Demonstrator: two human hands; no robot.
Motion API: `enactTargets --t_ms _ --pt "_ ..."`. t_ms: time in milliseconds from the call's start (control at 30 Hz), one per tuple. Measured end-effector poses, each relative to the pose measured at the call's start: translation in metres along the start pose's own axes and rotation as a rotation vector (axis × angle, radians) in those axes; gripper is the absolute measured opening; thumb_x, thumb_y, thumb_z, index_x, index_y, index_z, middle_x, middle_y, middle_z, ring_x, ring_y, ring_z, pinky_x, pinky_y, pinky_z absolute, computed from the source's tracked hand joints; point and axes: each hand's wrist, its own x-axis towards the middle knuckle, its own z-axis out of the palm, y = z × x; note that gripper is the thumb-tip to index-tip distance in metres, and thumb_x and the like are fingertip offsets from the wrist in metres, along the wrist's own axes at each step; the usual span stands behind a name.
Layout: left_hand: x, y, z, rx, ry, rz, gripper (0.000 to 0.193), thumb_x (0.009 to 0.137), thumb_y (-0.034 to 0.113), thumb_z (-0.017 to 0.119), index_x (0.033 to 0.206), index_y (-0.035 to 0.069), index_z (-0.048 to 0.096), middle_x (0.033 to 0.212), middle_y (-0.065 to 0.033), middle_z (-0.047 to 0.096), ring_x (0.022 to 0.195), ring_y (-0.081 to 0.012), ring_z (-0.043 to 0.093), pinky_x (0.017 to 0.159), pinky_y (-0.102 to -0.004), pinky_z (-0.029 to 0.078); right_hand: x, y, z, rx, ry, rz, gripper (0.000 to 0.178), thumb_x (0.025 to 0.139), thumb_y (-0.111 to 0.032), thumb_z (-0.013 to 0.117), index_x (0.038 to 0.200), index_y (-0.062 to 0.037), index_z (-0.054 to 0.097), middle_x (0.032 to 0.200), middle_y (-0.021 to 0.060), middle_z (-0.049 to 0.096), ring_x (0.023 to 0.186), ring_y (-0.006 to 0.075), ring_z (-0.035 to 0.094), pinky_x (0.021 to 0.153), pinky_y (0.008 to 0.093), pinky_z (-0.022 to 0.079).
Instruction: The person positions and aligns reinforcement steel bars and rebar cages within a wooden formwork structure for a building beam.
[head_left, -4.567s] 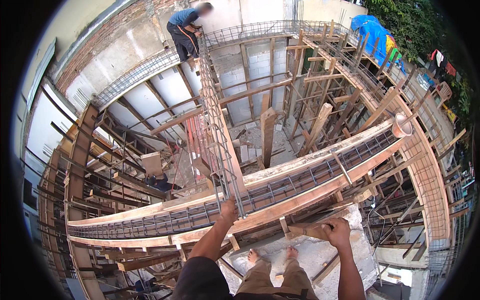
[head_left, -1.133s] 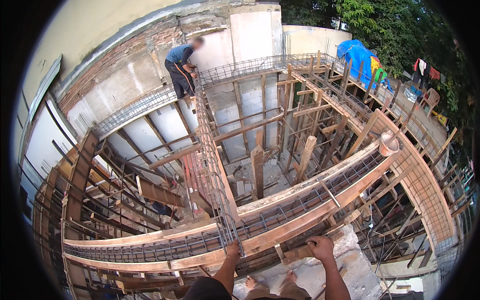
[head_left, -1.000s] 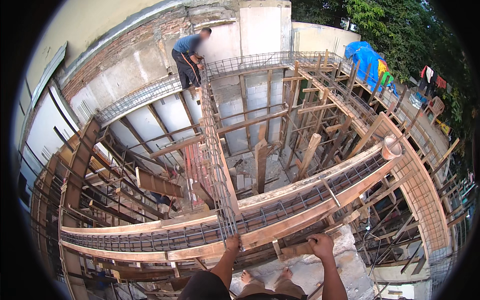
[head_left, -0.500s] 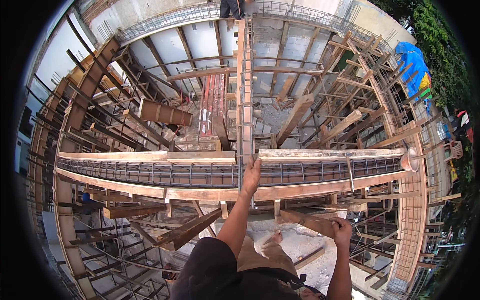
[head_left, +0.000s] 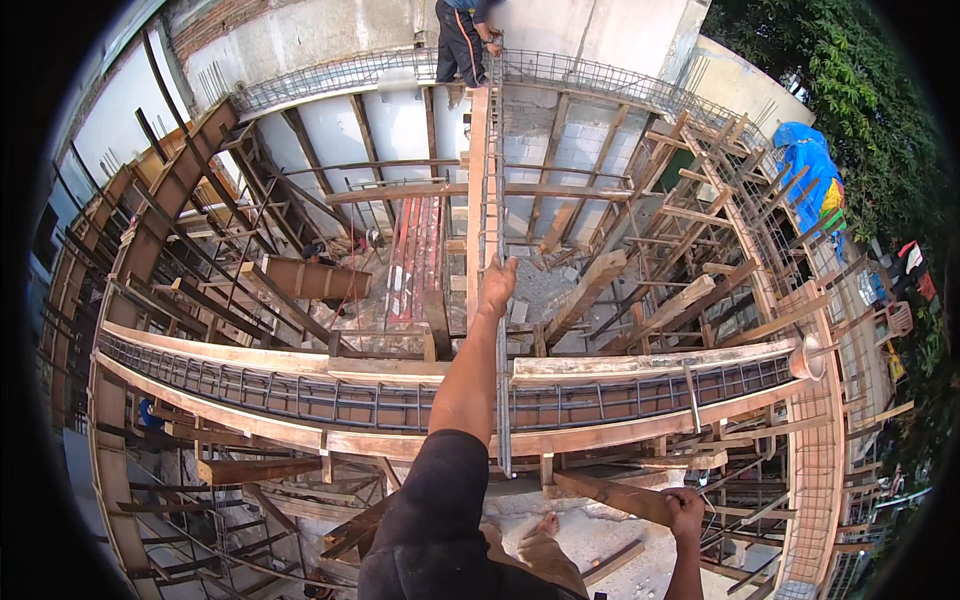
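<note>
A long narrow rebar cage [head_left: 496,160] runs away from me, crossing over a wooden formwork trough [head_left: 250,435] that holds another rebar cage [head_left: 330,402]. My left hand [head_left: 497,286] reaches out past the trough, its fingers closed around the long cage's bars. Lower right, my right hand [head_left: 686,511] is closed on the end of a thick wooden beam [head_left: 615,497]. At the cage's far end a person [head_left: 463,42] stands on the formwork, with a hand at the bars.
Timber props and planks [head_left: 590,295] fill the space below the formwork. On the right stands another trough with rebar [head_left: 808,470], with an orange-pink bowl-shaped thing [head_left: 807,358] at the corner. A blue tarp [head_left: 808,165] hangs at the far right. My bare foot [head_left: 546,524] shows below.
My left hand has moved farther forward, from the trough to beyond its far side. The view has tilted up, showing more of the person. My right hand keeps its hold on the beam.
</note>
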Motion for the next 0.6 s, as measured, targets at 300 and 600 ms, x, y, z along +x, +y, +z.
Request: enactTargets --t_ms 300,600 --pt "-0.083 0.155 0.002 -0.214 -0.060 0.379 0.043 0.098 0.016 0.056 0.135 -0.005 0.051 0.127 -0.0188 0.061 0.117 -0.0222 0.058 0.103 -0.0325 0.044 -0.003 0.017 0.002 -0.015 0.040 -0.005 0.019 0.077 -0.010 0.064 0.090 -0.0023 0.075 0.082 0.0122 0.071 0.079 0.0217 0.067 0.077 0.0334 0.052" --pt "-0.332 -0.117 0.003 0.680 0.086 -0.014 0.043 0.078 0.021 0.071 0.111 0.000 0.054 0.095 -0.0270 0.063 0.103 -0.0449 0.056 0.091 -0.0505 0.045 -0.001 0.026 0.006 -0.057 0.073 -0.037 0.017 0.073 -0.016 0.070 0.087 -0.0108 0.078 0.086 0.0119 0.072 0.085 0.0298 0.068 0.080 0.0397 0.054"
